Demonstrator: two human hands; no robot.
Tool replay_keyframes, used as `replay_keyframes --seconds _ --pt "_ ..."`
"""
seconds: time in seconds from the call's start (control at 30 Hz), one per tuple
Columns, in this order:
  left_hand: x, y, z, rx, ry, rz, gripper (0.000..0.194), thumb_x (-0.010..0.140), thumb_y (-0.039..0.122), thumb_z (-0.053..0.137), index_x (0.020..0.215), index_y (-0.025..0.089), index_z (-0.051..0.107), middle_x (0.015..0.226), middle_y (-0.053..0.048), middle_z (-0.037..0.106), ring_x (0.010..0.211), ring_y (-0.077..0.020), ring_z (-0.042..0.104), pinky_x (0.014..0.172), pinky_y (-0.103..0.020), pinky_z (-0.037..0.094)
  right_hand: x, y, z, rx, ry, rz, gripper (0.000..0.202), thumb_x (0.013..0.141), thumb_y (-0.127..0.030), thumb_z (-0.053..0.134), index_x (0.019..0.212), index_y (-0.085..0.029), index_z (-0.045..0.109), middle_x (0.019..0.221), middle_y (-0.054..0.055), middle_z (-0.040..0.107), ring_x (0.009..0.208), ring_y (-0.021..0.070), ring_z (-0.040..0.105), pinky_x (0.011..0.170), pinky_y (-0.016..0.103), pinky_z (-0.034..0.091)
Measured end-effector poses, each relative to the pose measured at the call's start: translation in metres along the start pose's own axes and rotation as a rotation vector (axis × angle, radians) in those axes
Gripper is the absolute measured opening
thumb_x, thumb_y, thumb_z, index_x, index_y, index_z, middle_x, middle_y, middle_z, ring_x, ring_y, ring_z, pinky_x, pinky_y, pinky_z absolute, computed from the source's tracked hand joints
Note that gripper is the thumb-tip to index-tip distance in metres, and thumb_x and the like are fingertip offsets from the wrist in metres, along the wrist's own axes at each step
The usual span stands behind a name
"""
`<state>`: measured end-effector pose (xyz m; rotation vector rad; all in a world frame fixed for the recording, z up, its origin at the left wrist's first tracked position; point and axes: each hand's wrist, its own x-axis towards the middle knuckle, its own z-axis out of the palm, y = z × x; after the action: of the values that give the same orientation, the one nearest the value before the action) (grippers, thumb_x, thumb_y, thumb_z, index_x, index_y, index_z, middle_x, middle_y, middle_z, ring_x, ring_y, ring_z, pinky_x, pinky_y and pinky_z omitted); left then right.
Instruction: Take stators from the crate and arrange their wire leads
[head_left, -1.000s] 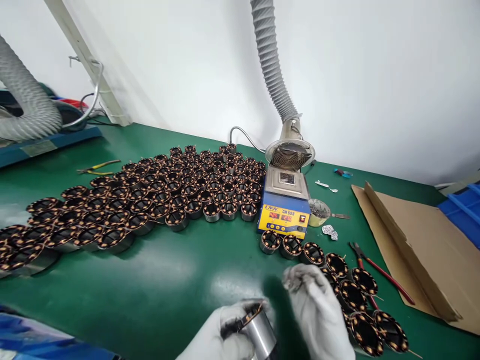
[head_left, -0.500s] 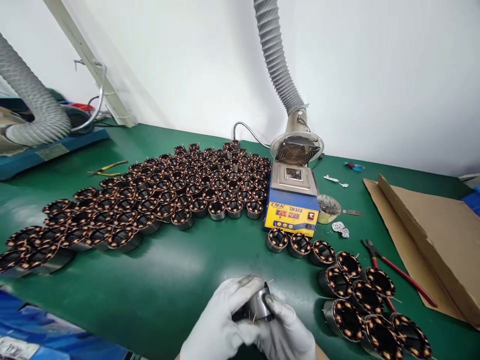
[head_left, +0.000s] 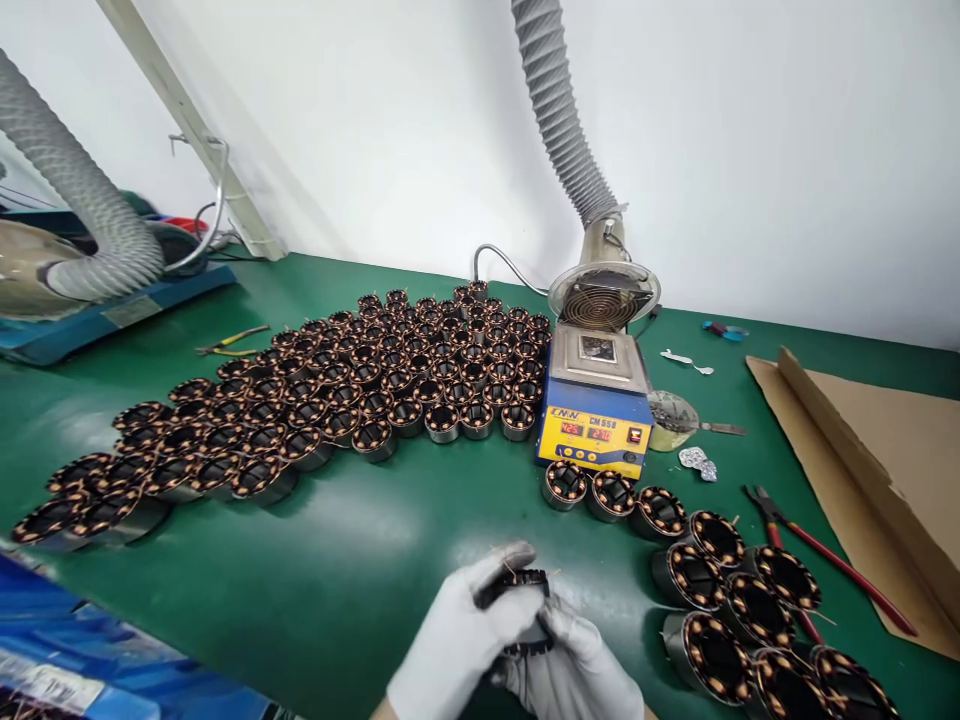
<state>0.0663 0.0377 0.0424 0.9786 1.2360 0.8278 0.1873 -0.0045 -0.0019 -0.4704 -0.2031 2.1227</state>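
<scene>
In front of me, low in the head view, both hands wear white gloves. My left hand is wrapped round a motor stator, a metal ring with black toothed rims, its thumb across the side. The stator stands roughly upright, with thin copper wire ends sticking out near the top. My right hand closes on the stator's right side, fingertips by a wire end; whether it pinches the wire I cannot tell. The gloves cover much of the stator. Nearest to the right are several more stators with copper windings.
A large group of stators covers the left and middle of the green table. A blue-yellow solder pot stands under an extraction hose. Red-handled pliers and cardboard lie right, yellow-handled pliers left.
The stator has turned in my hands: its shiny side showed before, its dark toothed rims show now. My left thumb has moved across its side. The whole view has shifted slightly.
</scene>
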Motion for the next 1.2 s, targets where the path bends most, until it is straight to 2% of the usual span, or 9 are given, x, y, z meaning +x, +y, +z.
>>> replay_keyframes --seconds 0.17,0.27,0.4,0.5,0.6,0.7,0.87,1.07,1.2 --pt "0.006 -0.002 0.013 -0.355 0.231 -0.091 0.023 0.064 0.036 0.070 0.078 0.018 0.067 0.062 -0.001 0.069 0.058 -0.0147 0.062 0.054 -0.022 0.050 -0.001 -0.002 0.001 -0.036 -0.007 0.015 0.045 0.067 -0.036 0.073 0.105 -0.019 0.057 0.088 0.006 0.068 0.072 0.0193 0.063 0.058 0.027 0.044" --pt "0.014 -0.008 -0.002 -0.599 0.327 0.029 0.030 0.064 0.041 0.072 0.083 0.019 0.064 0.061 0.003 0.067 0.063 -0.0111 0.063 0.066 -0.019 0.051 -0.002 -0.007 0.000 0.002 -0.055 0.103 0.049 0.065 -0.044 0.071 0.103 -0.016 0.060 0.092 0.007 0.069 0.075 0.0207 0.065 0.060 0.027 0.045" --pt "0.003 -0.019 -0.014 -0.266 0.083 -0.003 0.051 0.059 0.024 0.075 0.108 0.023 0.060 0.108 -0.006 0.067 0.096 -0.0198 0.063 0.077 -0.026 0.052 -0.002 -0.009 -0.001 0.088 -0.058 0.145 0.052 0.068 -0.057 0.063 0.102 -0.017 0.061 0.098 0.007 0.068 0.090 0.0242 0.063 0.078 0.034 0.044" --pt "-0.011 -0.020 -0.006 -0.140 -0.119 -0.084 0.072 0.040 0.003 0.071 0.108 0.024 0.062 0.108 -0.006 0.066 0.087 -0.0245 0.064 0.065 -0.028 0.054 -0.002 -0.006 -0.002 0.090 -0.002 0.108 0.051 0.071 -0.057 0.057 0.106 -0.020 0.059 0.099 0.007 0.068 0.094 0.0253 0.061 0.084 0.040 0.042" --pt "-0.013 -0.011 0.003 -0.096 -0.044 -0.202 0.054 0.038 0.001 0.063 0.088 0.020 0.069 0.080 0.000 0.069 0.058 -0.0168 0.062 0.045 -0.021 0.047 -0.003 -0.006 -0.003 0.029 -0.040 0.187 0.053 0.072 -0.057 0.055 0.107 -0.019 0.058 0.097 0.008 0.068 0.088 0.0262 0.063 0.082 0.042 0.042" --pt "-0.007 -0.004 0.006 -0.090 0.117 -0.104 0.017 0.056 0.019 0.064 0.071 0.017 0.071 0.074 -0.002 0.070 0.063 -0.0179 0.062 0.053 -0.023 0.049 -0.004 -0.008 -0.003 0.021 -0.081 0.218 0.051 0.071 -0.055 0.058 0.102 -0.015 0.061 0.092 0.008 0.069 0.082 0.0226 0.064 0.081 0.037 0.041" --pt "-0.009 -0.013 0.004 -0.066 -0.043 -0.030 0.032 0.059 0.030 0.072 0.090 0.021 0.070 0.093 -0.006 0.072 0.093 -0.0291 0.063 0.079 -0.038 0.053 -0.004 -0.009 -0.002 0.034 -0.057 0.142 0.049 0.072 -0.056 0.057 0.101 -0.016 0.063 0.094 0.009 0.069 0.087 0.0256 0.062 0.083 0.042 0.042" --pt "-0.011 -0.015 0.013 -0.093 0.250 -0.053 0.015 0.064 0.030 0.067 0.072 0.018 0.071 0.082 -0.005 0.073 0.080 -0.0221 0.066 0.072 -0.027 0.053 -0.001 -0.008 -0.001 0.074 -0.114 0.140 0.036 0.071 -0.045 0.063 0.099 -0.023 0.064 0.091 0.002 0.070 0.082 0.0210 0.063 0.085 0.041 0.041" --pt "0.002 -0.013 0.011 -0.354 0.356 -0.062 0.026 0.067 0.039 0.069 0.082 0.017 0.066 0.061 -0.001 0.068 0.061 -0.0165 0.064 0.059 -0.024 0.052 -0.001 -0.009 -0.006 0.023 -0.198 0.162 0.043 0.073 -0.051 0.058 0.098 -0.016 0.065 0.085 0.007 0.070 0.079 0.0221 0.064 0.079 0.037 0.043"
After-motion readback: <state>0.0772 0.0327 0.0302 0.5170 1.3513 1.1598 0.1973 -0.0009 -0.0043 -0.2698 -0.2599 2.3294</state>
